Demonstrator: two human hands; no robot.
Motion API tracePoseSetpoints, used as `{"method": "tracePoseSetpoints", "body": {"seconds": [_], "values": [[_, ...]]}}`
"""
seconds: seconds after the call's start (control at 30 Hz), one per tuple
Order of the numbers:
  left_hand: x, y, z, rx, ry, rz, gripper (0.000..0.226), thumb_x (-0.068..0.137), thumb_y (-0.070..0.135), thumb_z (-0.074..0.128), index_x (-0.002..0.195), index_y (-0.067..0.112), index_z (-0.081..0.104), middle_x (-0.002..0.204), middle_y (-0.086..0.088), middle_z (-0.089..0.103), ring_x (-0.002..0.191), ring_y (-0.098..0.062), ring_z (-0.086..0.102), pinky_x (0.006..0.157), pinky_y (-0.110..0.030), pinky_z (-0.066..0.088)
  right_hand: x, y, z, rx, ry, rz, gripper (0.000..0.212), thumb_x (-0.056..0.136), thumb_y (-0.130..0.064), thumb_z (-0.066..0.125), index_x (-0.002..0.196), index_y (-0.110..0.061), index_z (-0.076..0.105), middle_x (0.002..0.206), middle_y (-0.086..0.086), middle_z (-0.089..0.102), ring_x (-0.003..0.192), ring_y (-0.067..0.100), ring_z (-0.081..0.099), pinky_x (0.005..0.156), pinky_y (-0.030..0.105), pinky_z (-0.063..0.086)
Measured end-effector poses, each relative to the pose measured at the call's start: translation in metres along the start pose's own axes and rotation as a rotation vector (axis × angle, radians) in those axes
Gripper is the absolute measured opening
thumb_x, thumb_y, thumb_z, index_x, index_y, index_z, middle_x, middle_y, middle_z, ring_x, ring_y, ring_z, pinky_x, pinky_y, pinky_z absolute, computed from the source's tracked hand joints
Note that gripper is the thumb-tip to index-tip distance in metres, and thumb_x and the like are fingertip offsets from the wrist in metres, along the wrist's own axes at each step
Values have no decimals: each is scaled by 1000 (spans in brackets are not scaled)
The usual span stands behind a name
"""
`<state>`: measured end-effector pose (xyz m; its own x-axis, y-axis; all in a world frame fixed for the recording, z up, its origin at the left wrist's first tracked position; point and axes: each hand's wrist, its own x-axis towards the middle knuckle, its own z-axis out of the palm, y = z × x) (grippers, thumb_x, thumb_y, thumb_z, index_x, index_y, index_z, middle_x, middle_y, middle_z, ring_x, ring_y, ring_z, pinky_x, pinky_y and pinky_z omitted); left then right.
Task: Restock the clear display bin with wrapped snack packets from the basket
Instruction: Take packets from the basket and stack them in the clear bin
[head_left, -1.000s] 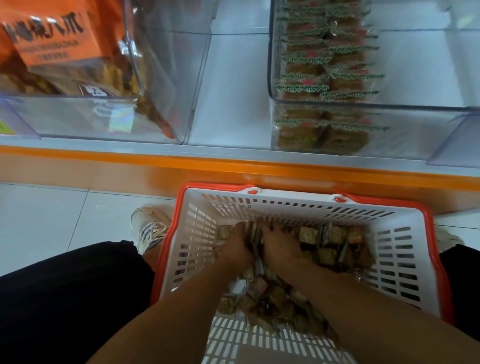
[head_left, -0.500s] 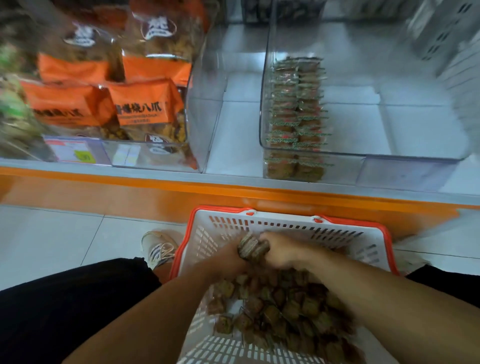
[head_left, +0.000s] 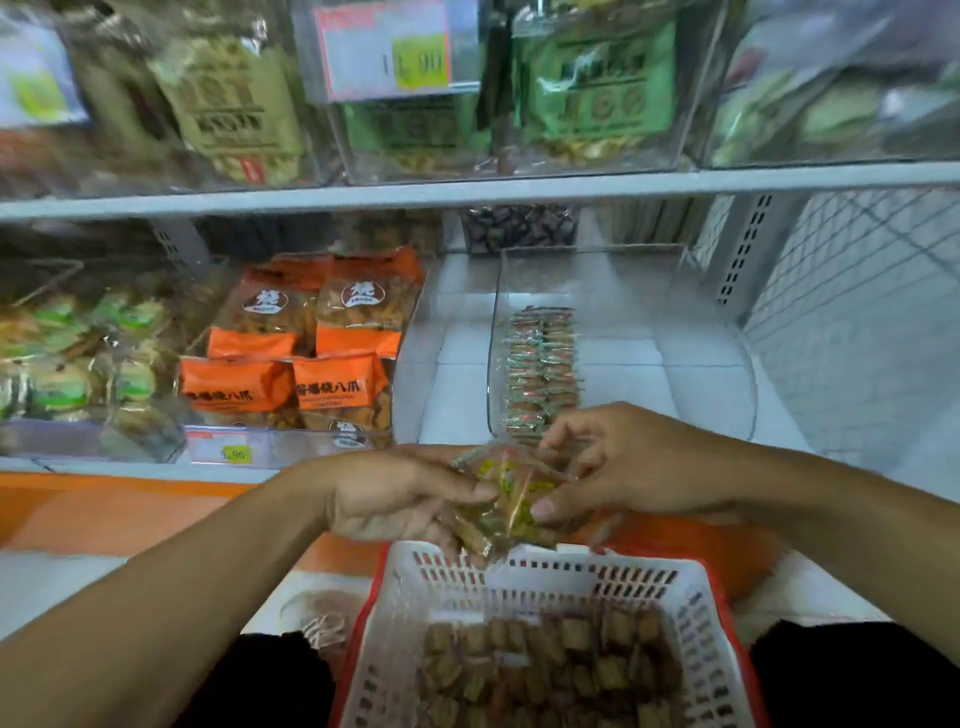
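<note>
While hands (head_left: 511, 488) pinch packets (head_left: 506, 493), long axis unclear.

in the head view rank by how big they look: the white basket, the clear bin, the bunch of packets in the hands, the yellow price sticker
1. white basket, though nearness inflates it
2. clear bin
3. bunch of packets, held by left hand and right hand
4. yellow price sticker

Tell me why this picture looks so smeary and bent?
Head view: motion blur smears the upper shelf bags and the packets held between left hand and right hand; the wide lens bows the clear bin; lighting is flat, with faint glare.
</note>
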<state>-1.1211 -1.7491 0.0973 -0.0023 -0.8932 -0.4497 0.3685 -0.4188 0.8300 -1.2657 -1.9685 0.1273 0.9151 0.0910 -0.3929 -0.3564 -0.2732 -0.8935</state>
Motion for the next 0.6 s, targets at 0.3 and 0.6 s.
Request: {"method": "tracePoseSetpoints", "body": {"seconds": [0.3,0.6], "values": [[24,28,12,-39,38,353,16,95,40,65,99,33,77,73,2,73,64,-6,68,57,-19,47,-4,-2,-22,403,253,-308,52,60,-25,89,110,-22,76,108,13,74,100,27,74,77,32,60],[40,24,14,109,340,351,37,84,58,65,111,34,75,75,-1,67,54,-12,49,37,-16,25,0,6,-28,421,176,-259,66,68,-13,83,130,-28,65,122,10,69,108,29,71,81,42,62]]}}
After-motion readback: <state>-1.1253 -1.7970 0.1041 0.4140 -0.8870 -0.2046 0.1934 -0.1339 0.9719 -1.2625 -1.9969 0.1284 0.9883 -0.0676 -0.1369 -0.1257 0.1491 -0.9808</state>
